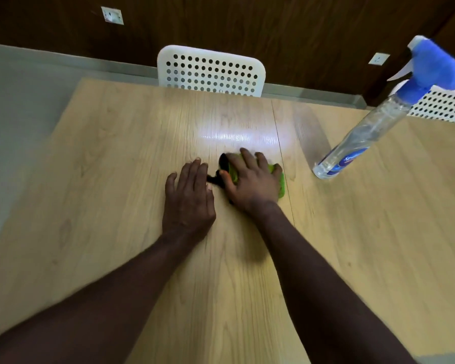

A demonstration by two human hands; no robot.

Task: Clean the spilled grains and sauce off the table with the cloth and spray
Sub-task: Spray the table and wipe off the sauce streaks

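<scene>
Green cloth (280,183), perhaps crumpled, under right hand (250,181), fingers (247,159) spread, left hand (188,198) flat

Smooth, fairly glossy pale wood-grain table top (116,179), with a white sheen toward the far edge. Soft, nappy green cloth with black trim (281,183); clear, smooth plastic spray bottle with blue plastic trigger head (365,137). Beyond the far edge, white perforated matt plastic chair back (210,70) and dark satin wood-panelled wall (273,27).
</scene>
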